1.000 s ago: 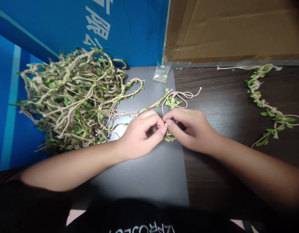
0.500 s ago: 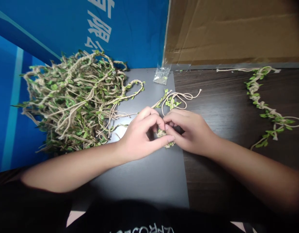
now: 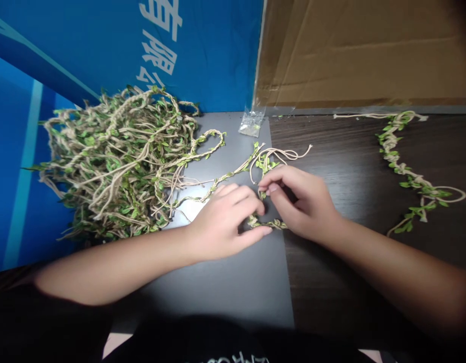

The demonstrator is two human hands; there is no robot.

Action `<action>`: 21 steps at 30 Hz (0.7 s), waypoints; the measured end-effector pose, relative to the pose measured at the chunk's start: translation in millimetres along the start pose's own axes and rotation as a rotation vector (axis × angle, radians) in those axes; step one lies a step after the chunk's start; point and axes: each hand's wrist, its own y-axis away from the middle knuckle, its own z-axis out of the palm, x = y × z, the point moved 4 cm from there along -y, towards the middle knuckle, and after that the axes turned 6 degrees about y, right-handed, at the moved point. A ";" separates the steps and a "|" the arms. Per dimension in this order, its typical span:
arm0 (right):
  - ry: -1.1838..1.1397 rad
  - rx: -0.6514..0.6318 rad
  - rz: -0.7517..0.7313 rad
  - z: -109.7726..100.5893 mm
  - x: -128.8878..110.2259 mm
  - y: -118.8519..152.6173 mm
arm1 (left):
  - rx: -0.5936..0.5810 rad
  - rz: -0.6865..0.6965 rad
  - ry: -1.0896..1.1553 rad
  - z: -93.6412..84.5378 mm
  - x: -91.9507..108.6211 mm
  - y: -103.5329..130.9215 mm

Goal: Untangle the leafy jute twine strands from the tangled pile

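Observation:
My left hand (image 3: 225, 221) is curled loosely over a braided cord garland with small green leaves (image 3: 272, 224), its thumb below and fingers above; the palm side is hidden. Thumb and fingertips of my right hand (image 3: 303, 199) pinch a leafy piece of the garland (image 3: 262, 194) just above and right of the left fingers. Beyond the right hand lie loose beige cord ends (image 3: 287, 153) with a few leaves. A thin leafy braid (image 3: 217, 184) runs behind my left hand toward a big heap.
The large tangled heap of leafy rope garlands (image 3: 119, 161) fills the left side against a blue printed panel (image 3: 213, 55). A small clear plastic bag (image 3: 251, 123) lies at the back by a cardboard box (image 3: 361, 55). Another garland (image 3: 401, 169) lies on the dark wood surface at right.
My hands, touching before, have moved slightly apart. More of the garland shows between and below them, and the right fingers now pinch a leafy piece higher up.

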 end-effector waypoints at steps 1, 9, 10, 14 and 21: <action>-0.021 0.022 0.039 -1.3 1.9 -0.6 | -0.027 0.014 -0.040 1.2 1.2 0.7; -0.058 0.048 0.059 0.0 3.5 -4.2 | -0.084 0.093 -0.247 4.2 7.0 3.7; -0.068 0.048 0.056 -0.2 2.6 -4.0 | -0.076 0.094 -0.227 3.8 6.9 3.5; -0.124 -0.014 0.016 -0.4 -3.1 -2.3 | 0.004 0.062 -0.119 -0.5 5.0 1.6; -0.078 -0.219 -0.098 5.3 -5.5 2.3 | 0.183 0.002 0.136 -9.3 -1.4 0.3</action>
